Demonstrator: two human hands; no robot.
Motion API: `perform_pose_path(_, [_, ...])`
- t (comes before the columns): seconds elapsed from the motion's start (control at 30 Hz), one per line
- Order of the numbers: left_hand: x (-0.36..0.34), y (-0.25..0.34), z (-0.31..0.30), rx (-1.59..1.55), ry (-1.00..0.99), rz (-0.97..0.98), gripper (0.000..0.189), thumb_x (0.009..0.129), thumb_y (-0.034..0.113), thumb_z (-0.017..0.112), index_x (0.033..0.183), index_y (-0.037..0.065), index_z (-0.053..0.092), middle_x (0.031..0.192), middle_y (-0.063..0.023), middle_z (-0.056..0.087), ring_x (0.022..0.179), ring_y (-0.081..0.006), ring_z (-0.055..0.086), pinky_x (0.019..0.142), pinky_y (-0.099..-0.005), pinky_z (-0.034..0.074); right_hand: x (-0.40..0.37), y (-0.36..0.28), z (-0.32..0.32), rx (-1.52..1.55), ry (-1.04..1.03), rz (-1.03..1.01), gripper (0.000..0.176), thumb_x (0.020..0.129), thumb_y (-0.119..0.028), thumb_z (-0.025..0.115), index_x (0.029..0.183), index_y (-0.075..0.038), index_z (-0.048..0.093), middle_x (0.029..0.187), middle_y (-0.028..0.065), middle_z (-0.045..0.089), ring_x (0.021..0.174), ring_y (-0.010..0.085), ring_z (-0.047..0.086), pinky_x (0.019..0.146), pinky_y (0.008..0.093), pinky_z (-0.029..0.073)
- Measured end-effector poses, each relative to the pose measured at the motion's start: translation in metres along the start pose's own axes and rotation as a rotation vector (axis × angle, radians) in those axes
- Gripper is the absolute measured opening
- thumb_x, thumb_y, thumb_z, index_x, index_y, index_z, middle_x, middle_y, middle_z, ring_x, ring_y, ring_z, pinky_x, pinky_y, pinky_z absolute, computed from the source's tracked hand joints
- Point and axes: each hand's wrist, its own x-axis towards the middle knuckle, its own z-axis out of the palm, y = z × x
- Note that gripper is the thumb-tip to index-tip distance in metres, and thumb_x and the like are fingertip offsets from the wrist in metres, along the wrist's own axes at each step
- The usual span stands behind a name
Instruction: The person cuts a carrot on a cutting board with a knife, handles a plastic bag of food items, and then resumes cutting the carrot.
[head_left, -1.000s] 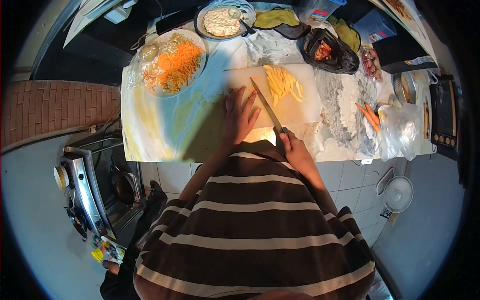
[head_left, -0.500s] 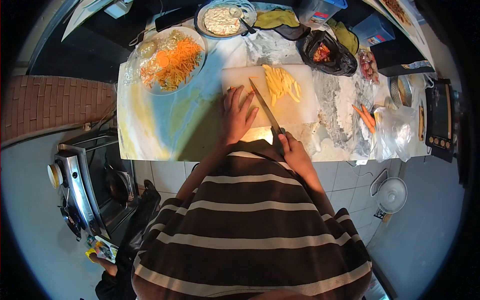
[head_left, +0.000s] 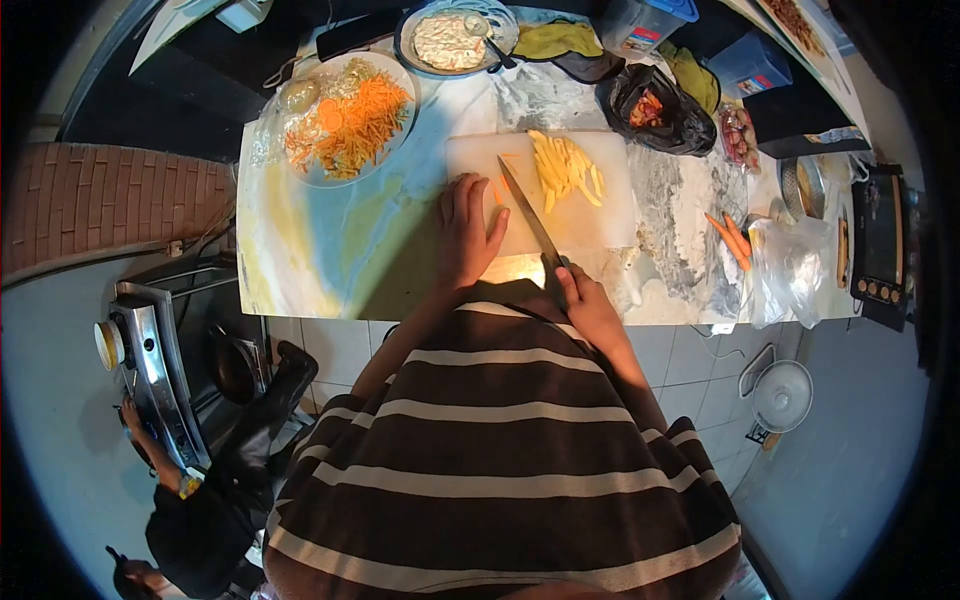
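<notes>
My right hand (head_left: 587, 300) grips the handle of a long knife (head_left: 530, 215), whose blade lies slantwise over the white cutting board (head_left: 612, 225). On the board's left side rests my left hand (head_left: 470, 232), fingers close together and thumb toward the blade; what is under its fingers is hidden. Thin orange carrot pieces (head_left: 505, 185) show between that hand and the knife. Right of the blade is a pile of pale yellow sticks (head_left: 565, 170).
A plate of shredded carrot (head_left: 365, 115) stands at the left back, near a bowl of creamy mix (head_left: 447, 42). Whole carrots (head_left: 730, 240), a black bag (head_left: 685, 125) and a plastic bag (head_left: 790, 265) lie right. Another person (head_left: 205, 530) is by the stove (head_left: 155, 350).
My left hand has shifted slightly left and its fingers have drawn together, showing more carrot beside the blade. The knife has barely moved. The other person has come further into view, one arm reaching toward the stove.
</notes>
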Motion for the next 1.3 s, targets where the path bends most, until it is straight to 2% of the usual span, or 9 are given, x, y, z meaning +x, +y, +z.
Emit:
perform_pose_path(0.1, [0.000, 0.000, -0.003, 0.046, 0.002, 0.032, 0.047, 0.082, 0.021, 0.072, 0.122, 0.004, 0.055, 0.130, -0.0134, 0.050, 0.124, -0.0335, 0.045, 0.104, -0.0481, 0.035, 0.005, 0.009, -0.002, 0.031, -0.077, 0.071, 0.054, 0.104, -0.042, 0.040, 0.123, 0.006, 0.055, 0.081, 0.0262, 0.065, 0.081, 0.0384, 0.064, 0.077, 0.0421, 0.048])
perform_pose_path(0.2, [0.001, 0.001, -0.003, 0.078, 0.003, 0.093, 0.045, 0.081, 0.021, 0.072, 0.121, 0.004, 0.057, 0.129, -0.0126, 0.050, 0.124, -0.0332, 0.046, 0.104, -0.0476, 0.035, 0.012, 0.029, 0.009, 0.064, -0.035, 0.005, 0.054, 0.102, -0.044, 0.041, 0.123, 0.003, 0.056, 0.092, 0.0307, 0.065, 0.094, 0.0460, 0.063, 0.082, 0.0470, 0.047])
perform_pose_path(0.4, [0.000, 0.000, 0.000, 0.084, -0.057, 0.103, 0.048, 0.082, 0.023, 0.072, 0.123, 0.005, 0.057, 0.130, -0.0079, 0.052, 0.126, -0.0311, 0.044, 0.106, -0.0474, 0.033, 0.016, 0.011, -0.004, 0.232, -0.150, 0.127, 0.056, 0.102, -0.047, 0.041, 0.121, 0.004, 0.057, 0.096, 0.0255, 0.066, 0.093, 0.0377, 0.063, 0.085, 0.0424, 0.047])
perform_pose_path(0.47, [0.001, 0.001, -0.001, 0.103, -0.062, 0.110, 0.048, 0.082, 0.024, 0.071, 0.124, 0.005, 0.057, 0.130, -0.0069, 0.052, 0.127, -0.0307, 0.044, 0.107, -0.0475, 0.032, 0.011, -0.009, -0.014, 0.270, -0.284, 0.404, 0.055, 0.103, -0.046, 0.041, 0.119, 0.004, 0.057, 0.097, 0.0244, 0.065, 0.092, 0.0334, 0.063, 0.085, 0.0393, 0.047])
perform_pose_path(0.57, [0.001, 0.003, -0.002, 0.112, -0.080, 0.111, 0.049, 0.083, 0.025, 0.070, 0.126, 0.005, 0.056, 0.131, -0.0068, 0.052, 0.128, -0.0309, 0.043, 0.107, -0.0475, 0.031, 0.014, 0.006, -0.006, 0.264, -0.202, 0.145, 0.055, 0.103, -0.046, 0.040, 0.120, 0.003, 0.057, 0.094, 0.0234, 0.064, 0.090, 0.0308, 0.063, 0.085, 0.0389, 0.047])
perform_pose_path(0.7, [0.000, 0.001, -0.001, 0.117, -0.087, 0.135, 0.050, 0.084, 0.025, 0.069, 0.127, 0.005, 0.054, 0.131, -0.0072, 0.052, 0.128, -0.0324, 0.042, 0.108, -0.0486, 0.029, 0.015, -0.002, -0.009, 0.289, -0.290, 0.305, 0.055, 0.103, -0.046, 0.040, 0.121, 0.003, 0.057, 0.097, 0.0249, 0.065, 0.092, 0.0332, 0.063, 0.086, 0.0393, 0.047])
perform_pose_path(0.77, [-0.001, -0.001, -0.001, 0.123, -0.080, 0.169, 0.050, 0.084, 0.025, 0.068, 0.128, 0.005, 0.053, 0.131, -0.0074, 0.052, 0.128, -0.0330, 0.042, 0.108, -0.0491, 0.029, 0.020, 0.009, 0.000, 0.275, -0.135, 0.094, 0.054, 0.103, -0.045, 0.040, 0.121, 0.003, 0.057, 0.101, 0.0269, 0.065, 0.097, 0.0369, 0.063, 0.088, 0.0407, 0.046])
perform_pose_path(0.97, [0.004, 0.006, 0.001, 0.172, -0.088, 0.155, 0.052, 0.085, 0.026, 0.069, 0.130, 0.005, 0.052, 0.133, -0.0081, 0.051, 0.126, -0.0332, 0.042, 0.108, -0.0498, 0.029, 0.016, 0.017, -0.004, 0.236, -0.058, -0.025, 0.054, 0.103, -0.043, 0.041, 0.123, 0.004, 0.056, 0.106, 0.0312, 0.064, 0.107, 0.0440, 0.060, 0.091, 0.0419, 0.046])
perform_pose_path(1.3, [-0.001, -0.014, -0.003, 0.060, 0.053, 0.083, 0.033, 0.080, 0.015, 0.070, 0.112, 0.010, 0.062, 0.116, -0.0086, 0.056, 0.114, -0.0329, 0.049, 0.100, -0.0474, 0.036, 0.008, -0.001, -0.008, 0.021, -0.018, -0.044, 0.050, 0.102, -0.040, 0.041, 0.115, 0.005, 0.058, 0.095, 0.0332, 0.064, 0.096, 0.0498, 0.060, 0.083, 0.0510, 0.047])
